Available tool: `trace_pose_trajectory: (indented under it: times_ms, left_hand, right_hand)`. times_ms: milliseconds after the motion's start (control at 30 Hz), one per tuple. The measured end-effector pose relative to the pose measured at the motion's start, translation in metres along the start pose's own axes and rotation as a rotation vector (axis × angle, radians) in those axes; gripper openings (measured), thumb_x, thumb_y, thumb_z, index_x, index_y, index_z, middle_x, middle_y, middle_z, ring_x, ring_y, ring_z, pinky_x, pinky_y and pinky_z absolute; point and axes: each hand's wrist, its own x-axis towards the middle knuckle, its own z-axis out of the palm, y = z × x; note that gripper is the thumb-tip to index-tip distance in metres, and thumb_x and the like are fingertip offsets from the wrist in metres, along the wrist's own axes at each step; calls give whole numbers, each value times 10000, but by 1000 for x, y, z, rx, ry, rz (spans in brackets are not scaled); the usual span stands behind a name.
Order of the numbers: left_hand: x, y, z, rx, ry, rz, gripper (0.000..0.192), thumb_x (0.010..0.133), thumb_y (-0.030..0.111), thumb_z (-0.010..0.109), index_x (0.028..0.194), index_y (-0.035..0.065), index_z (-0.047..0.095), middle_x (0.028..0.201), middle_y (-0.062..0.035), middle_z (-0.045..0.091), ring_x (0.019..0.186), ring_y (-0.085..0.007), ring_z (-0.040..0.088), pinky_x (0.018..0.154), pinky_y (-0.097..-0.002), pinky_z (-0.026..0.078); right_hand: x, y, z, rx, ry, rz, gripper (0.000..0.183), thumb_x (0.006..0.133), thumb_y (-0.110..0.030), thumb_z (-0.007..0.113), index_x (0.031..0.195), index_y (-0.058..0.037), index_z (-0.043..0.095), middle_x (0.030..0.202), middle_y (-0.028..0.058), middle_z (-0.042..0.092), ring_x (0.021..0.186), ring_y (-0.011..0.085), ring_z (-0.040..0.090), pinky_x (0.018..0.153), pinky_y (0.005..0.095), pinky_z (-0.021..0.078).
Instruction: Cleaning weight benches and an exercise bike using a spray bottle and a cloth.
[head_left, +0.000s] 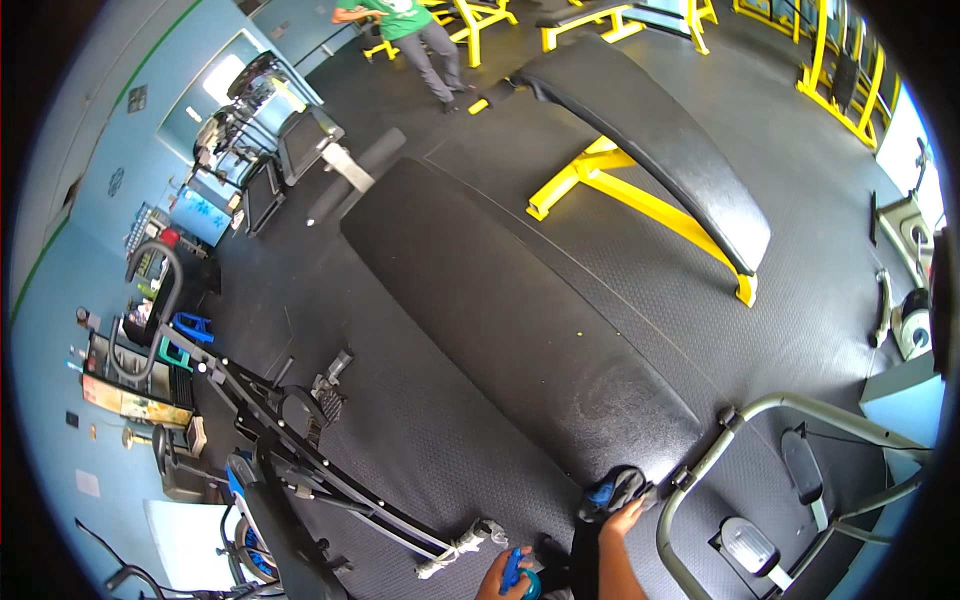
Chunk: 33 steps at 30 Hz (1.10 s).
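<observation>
At the bottom of the view, my left hand (496, 577) grips what looks like a spray bottle with a blue trigger head (512, 568) and a teal body (532, 583). My right hand (624, 517) holds a bunched dark cloth (616, 491) with a blue patch. That cloth lies against the near end of a long bench with a black padded top (517, 315). Glare and mottled, shiny marks show on the near part of the pad. A few tiny yellow specks dot its surface farther up.
Beside the bench stands a curved black sit-up bench on a yellow frame (645, 195). A grey tubular stepper frame (701, 469) rises close at right. At left is a black-railed exercise machine (300, 439). A person in a green shirt (405, 19) stands at the far end, near treadmills (307, 142).
</observation>
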Motion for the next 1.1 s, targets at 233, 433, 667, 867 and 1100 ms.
trace_pose_trajectory:
  times_ms: [233, 433, 667, 867, 1100]
  left_hand:
    - [-51, 6, 1, -59, 73, -158, 816, 910, -89, 565, 1585, 91, 143, 1577, -135, 359, 1132, -191, 577, 859, -311, 505]
    - [-51, 39, -8, 596, 272, 355, 729, 842, 29, 709, 1487, 6, 371, 1543, -177, 394, 1406, -287, 412, 1053, -385, 452]
    - [-32, 175, -27, -37, 209, -15, 540, 823, -32, 648, 1341, 52, 521, 1330, -105, 594, 1206, -193, 589, 1018, -335, 459]
    - [-22, 269, -48, -543, 269, 33, 425, 863, -60, 605, 1271, 55, 568, 1291, -106, 623, 1227, -213, 602, 988, -362, 489]
    - [-30, 280, -34, -666, 220, -290, 381, 912, -3, 598, 1280, 79, 542, 1307, -114, 621, 1184, -283, 637, 973, -423, 531]
  right_hand:
    - [-112, 25, -18, -368, -602, -225, 463, 909, -26, 501, 1371, -31, 522, 1268, 194, 628, 1185, 308, 591, 1050, 391, 421]
    - [-164, -57, -81, -641, -946, -1045, 470, 862, -228, 533, 1274, -8, 584, 1189, 252, 624, 1130, 428, 585, 985, 454, 445]
    - [-172, -211, -119, -430, -1346, -60, 298, 903, -168, 525, 1144, -48, 651, 1035, 125, 661, 977, 240, 602, 909, 368, 462]
    - [-101, -326, -111, 185, -1435, 69, 297, 949, -279, 518, 1042, -32, 656, 1115, 124, 666, 1056, 315, 621, 950, 451, 472]
    - [-142, -473, -81, 766, -1491, 563, 627, 1036, -469, 354, 1500, -48, 379, 1507, 147, 464, 1391, 331, 435, 1211, 517, 238]
